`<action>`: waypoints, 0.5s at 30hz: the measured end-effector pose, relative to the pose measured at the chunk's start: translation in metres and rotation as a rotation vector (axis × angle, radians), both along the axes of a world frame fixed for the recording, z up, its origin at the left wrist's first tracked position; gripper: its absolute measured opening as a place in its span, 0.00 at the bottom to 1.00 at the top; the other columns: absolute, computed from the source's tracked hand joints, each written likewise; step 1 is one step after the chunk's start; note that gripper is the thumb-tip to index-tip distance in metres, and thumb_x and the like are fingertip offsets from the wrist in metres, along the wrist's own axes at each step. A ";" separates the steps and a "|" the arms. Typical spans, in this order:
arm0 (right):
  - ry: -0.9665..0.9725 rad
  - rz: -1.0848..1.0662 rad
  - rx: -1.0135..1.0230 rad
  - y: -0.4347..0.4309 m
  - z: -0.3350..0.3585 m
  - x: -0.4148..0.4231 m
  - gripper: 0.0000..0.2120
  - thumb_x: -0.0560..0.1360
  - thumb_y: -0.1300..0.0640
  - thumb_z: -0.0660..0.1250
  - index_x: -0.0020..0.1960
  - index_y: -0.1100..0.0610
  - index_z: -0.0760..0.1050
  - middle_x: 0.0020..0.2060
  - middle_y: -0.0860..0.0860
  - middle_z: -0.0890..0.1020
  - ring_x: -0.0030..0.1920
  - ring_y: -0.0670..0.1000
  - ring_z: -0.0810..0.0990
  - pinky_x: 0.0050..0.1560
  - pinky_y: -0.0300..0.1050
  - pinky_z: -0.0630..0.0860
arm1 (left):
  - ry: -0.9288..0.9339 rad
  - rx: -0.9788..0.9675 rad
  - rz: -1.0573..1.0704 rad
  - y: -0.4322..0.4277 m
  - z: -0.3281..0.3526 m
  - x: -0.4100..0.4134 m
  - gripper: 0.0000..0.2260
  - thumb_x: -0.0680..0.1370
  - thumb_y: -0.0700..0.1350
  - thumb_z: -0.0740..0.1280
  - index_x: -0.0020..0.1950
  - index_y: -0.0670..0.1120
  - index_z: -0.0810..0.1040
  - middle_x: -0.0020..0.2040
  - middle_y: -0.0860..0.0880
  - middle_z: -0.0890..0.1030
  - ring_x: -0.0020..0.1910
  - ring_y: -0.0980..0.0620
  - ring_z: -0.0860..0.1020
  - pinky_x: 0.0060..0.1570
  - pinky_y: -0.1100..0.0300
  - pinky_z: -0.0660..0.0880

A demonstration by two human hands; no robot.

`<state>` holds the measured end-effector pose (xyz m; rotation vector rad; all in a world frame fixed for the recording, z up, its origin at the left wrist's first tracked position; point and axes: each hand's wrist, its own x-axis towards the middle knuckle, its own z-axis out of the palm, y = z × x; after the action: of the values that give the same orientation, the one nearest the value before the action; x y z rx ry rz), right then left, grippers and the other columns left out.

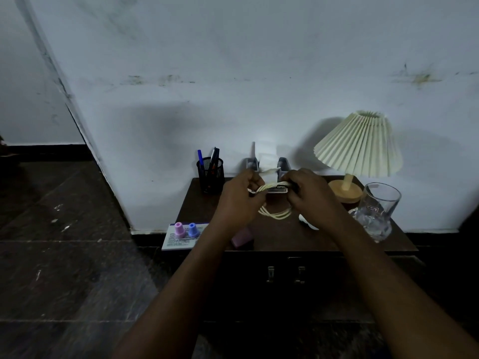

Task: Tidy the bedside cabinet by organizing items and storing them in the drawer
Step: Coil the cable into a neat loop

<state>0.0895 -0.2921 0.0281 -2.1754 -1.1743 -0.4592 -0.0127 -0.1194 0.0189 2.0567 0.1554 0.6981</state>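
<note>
Materials on my bedside cabinet [272,234]

Its top is dark, matt wood. At its back left corner the pen holder [210,174] is black metal mesh. Near the right edge the glass [377,211] is clear and glossy, and the lamp base [346,190] is pale smooth wood under a pleated cream shade [359,143]. The cable [276,213] gripped in my left hand [238,200] and right hand [311,195] looks like smooth cream plastic.

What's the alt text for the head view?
The left hand and right hand hold a coiled white cable above a bedside cabinet. On it stand a pen holder, a pleated lamp and a glass. A pink bottle and a blue bottle sit on a booklet at its left edge.
</note>
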 end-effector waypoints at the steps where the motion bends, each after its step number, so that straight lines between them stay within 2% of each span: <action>1: 0.020 0.012 0.014 -0.001 -0.001 0.000 0.10 0.73 0.65 0.69 0.52 0.55 0.81 0.40 0.45 0.74 0.42 0.47 0.74 0.39 0.37 0.64 | 0.023 -0.066 -0.018 0.002 0.001 -0.001 0.07 0.76 0.39 0.75 0.49 0.47 0.79 0.43 0.47 0.86 0.40 0.49 0.86 0.41 0.55 0.81; 2: 0.105 0.043 0.045 -0.004 0.000 0.000 0.10 0.74 0.65 0.69 0.52 0.55 0.81 0.40 0.45 0.77 0.41 0.47 0.77 0.40 0.41 0.68 | 0.048 -0.137 -0.036 0.005 0.003 -0.002 0.07 0.76 0.38 0.76 0.50 0.46 0.80 0.44 0.44 0.86 0.41 0.45 0.86 0.42 0.51 0.82; 4: 0.480 0.182 0.168 -0.009 0.002 0.002 0.09 0.78 0.66 0.69 0.53 0.55 0.82 0.39 0.51 0.84 0.35 0.49 0.81 0.35 0.46 0.77 | 0.077 -0.275 -0.094 0.011 0.007 -0.006 0.09 0.75 0.35 0.76 0.53 0.41 0.80 0.46 0.39 0.86 0.42 0.41 0.87 0.45 0.45 0.82; 6: 0.767 0.300 0.282 -0.015 0.003 0.005 0.10 0.79 0.67 0.70 0.56 0.56 0.83 0.39 0.55 0.86 0.30 0.50 0.79 0.29 0.43 0.74 | 0.092 -0.420 -0.173 0.014 0.011 -0.010 0.11 0.75 0.33 0.76 0.55 0.37 0.80 0.48 0.36 0.85 0.42 0.42 0.87 0.44 0.46 0.82; 9: 0.991 0.420 0.382 -0.024 0.001 0.014 0.13 0.77 0.66 0.70 0.59 0.56 0.85 0.42 0.60 0.84 0.31 0.53 0.72 0.32 0.46 0.66 | 0.099 -0.601 -0.289 0.017 0.014 -0.015 0.12 0.76 0.32 0.74 0.59 0.33 0.80 0.51 0.36 0.86 0.44 0.43 0.87 0.41 0.54 0.84; 11: 1.031 0.446 0.392 -0.029 0.001 0.019 0.14 0.77 0.65 0.70 0.61 0.56 0.85 0.44 0.61 0.85 0.33 0.54 0.72 0.35 0.46 0.68 | 0.122 -0.643 -0.328 0.022 0.015 -0.016 0.13 0.77 0.34 0.73 0.61 0.34 0.81 0.54 0.37 0.86 0.48 0.43 0.87 0.44 0.55 0.84; 13: 0.939 0.383 0.332 -0.032 0.002 0.023 0.15 0.77 0.65 0.71 0.61 0.53 0.85 0.45 0.62 0.86 0.32 0.52 0.72 0.37 0.47 0.70 | 0.152 -0.635 -0.348 0.026 0.015 -0.016 0.13 0.78 0.34 0.72 0.62 0.36 0.81 0.55 0.39 0.87 0.51 0.43 0.87 0.46 0.56 0.84; 15: 0.830 0.332 0.270 -0.033 0.002 0.026 0.15 0.77 0.64 0.74 0.59 0.49 0.86 0.43 0.61 0.86 0.31 0.49 0.72 0.34 0.44 0.73 | 0.172 -0.553 -0.330 0.029 0.012 -0.015 0.11 0.78 0.34 0.72 0.61 0.38 0.83 0.53 0.41 0.87 0.50 0.45 0.87 0.45 0.57 0.84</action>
<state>0.1156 -0.3251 0.0297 -1.6147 -0.8908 0.3858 -0.0279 -0.0905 0.0309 1.5538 0.0894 0.2343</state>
